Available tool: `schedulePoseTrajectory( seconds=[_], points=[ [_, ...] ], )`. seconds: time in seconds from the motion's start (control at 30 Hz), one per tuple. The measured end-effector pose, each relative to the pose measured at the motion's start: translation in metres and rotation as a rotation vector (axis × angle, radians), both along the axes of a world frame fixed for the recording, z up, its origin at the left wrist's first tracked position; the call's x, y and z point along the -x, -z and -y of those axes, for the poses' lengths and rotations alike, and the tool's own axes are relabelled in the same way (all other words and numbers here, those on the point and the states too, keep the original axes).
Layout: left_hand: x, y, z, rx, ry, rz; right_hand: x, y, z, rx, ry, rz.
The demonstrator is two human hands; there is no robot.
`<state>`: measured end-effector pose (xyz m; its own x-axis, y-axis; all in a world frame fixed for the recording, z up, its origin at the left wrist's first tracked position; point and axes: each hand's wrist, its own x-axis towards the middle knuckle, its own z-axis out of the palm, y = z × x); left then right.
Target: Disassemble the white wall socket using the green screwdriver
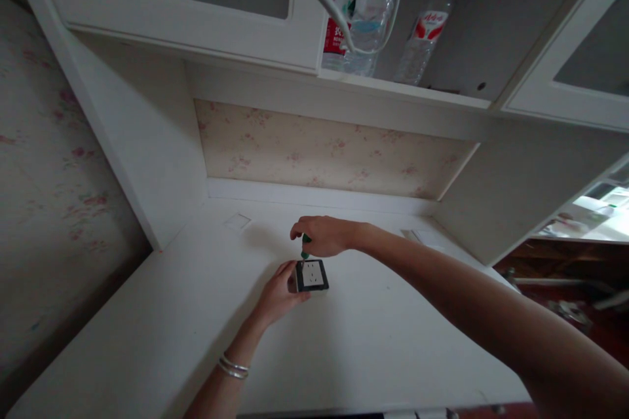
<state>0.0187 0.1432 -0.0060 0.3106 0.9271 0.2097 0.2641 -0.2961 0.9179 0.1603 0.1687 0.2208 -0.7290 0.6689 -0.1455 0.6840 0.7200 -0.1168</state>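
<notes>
A square wall socket (312, 275), white face in a dark frame, lies flat on the white desk top (373, 340). My left hand (279, 289) grips its left edge with curled fingers; bracelets circle that wrist. My right hand (322, 236) is closed round a green-handled tool (305, 246), probably a screwdriver, held upright with its tip at the socket's top left corner. The tool's shaft is mostly hidden by my fingers.
A shelf above holds three plastic water bottles (373, 6) with red labels. White cabinet doors (187, 6) flank it. A small flat white plate (238, 221) lies at the desk's back left. Floral wallpaper (324, 150) backs the niche. Cluttered surfaces show at far right.
</notes>
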Motion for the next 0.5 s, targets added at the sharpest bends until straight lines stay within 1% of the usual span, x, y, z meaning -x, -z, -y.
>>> schedulePoseTrajectory(
  seconds=[0.1, 0.2, 0.3, 0.4, 0.5],
  points=[
    [-0.0002, 0.0007, -0.0005, 0.005, -0.012, -0.005, 0.0023, -0.0027, 0.0023, 0.006, 0.031, 0.025],
    [-0.0009, 0.0013, -0.0009, 0.013, -0.011, -0.009, 0.0033, -0.0031, 0.0034, -0.04, 0.089, 0.061],
    [-0.0011, 0.0024, -0.0015, 0.007, 0.003, 0.001, 0.0003, -0.0029, 0.0039, -0.057, 0.064, 0.043],
    [-0.0008, 0.0038, -0.002, 0.011, 0.007, 0.001, -0.003, -0.0031, 0.0054, -0.01, 0.017, 0.027],
    [-0.0011, 0.0032, -0.0018, 0.022, -0.001, -0.01, -0.0028, -0.0024, 0.0073, -0.026, 0.066, 0.031]
  ],
)
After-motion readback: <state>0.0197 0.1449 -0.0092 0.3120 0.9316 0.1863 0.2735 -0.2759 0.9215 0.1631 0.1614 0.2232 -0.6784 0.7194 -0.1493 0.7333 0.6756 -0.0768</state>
